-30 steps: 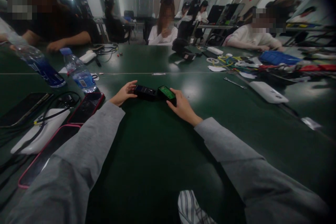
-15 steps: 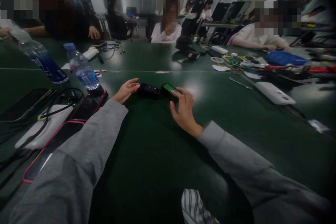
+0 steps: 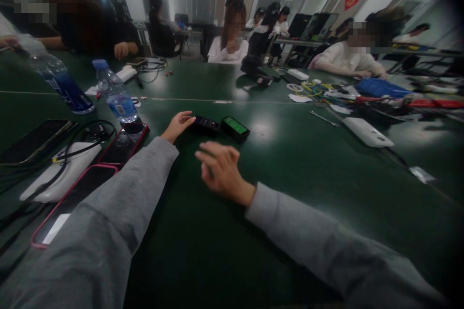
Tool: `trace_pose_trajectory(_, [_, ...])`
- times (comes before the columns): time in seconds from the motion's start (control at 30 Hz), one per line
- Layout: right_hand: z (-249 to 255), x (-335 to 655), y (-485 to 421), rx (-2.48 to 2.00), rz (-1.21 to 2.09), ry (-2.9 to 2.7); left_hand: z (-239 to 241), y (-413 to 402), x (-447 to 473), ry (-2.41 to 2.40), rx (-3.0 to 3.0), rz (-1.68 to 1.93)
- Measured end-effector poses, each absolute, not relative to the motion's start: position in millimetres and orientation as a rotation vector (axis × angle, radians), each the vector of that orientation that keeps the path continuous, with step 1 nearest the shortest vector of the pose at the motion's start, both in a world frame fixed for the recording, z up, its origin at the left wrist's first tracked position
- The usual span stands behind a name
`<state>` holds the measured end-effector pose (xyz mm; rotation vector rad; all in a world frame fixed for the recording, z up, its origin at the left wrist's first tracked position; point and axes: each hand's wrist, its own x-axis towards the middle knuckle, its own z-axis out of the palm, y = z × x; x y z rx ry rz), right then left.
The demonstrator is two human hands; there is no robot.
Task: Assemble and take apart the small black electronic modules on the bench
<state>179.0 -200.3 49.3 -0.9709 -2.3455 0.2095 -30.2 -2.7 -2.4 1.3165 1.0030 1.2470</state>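
My left hand (image 3: 177, 126) is at the left end of a black box-like device (image 3: 206, 125), its fingers stretched out and the tips at the device's edge. Close by on the right lies a black case with a green circuit board (image 3: 235, 126) facing up; a narrow gap parts the two. Nearer to me, my right hand (image 3: 221, 170) hovers over the table with nothing in it, its fingers bent and apart, slightly blurred.
Two plastic bottles (image 3: 118, 94), several phones (image 3: 125, 144) and a white power bank (image 3: 60, 171) with black cables lie left. On the right are a wrench (image 3: 324, 119), another white device (image 3: 367, 131) and tangled cables. Co-workers sit across the green table (image 3: 290, 164).
My right hand has left the green-board case and moved left and toward me. My left hand stays by the black device, its fingers a little closer over its end.
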Motion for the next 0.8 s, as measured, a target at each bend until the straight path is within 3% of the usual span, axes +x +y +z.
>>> trace_pose_trajectory(0.13, [31.9,231.2,-90.6,-1.382,-0.147,-1.969,1.0,-8.8,-23.9,1.094,1.390,1.269])
trace_pose_trajectory(0.23, [9.6,264.0,-54.0,-1.428,-0.026,-1.823,4.0,-13.0,-23.7,1.118,1.430,1.220])
trace_pose_trajectory(0.8, [10.4,263.4,-65.7,-1.223,0.173,-2.148,-2.2,-8.7,-24.6,1.122,1.621,1.155])
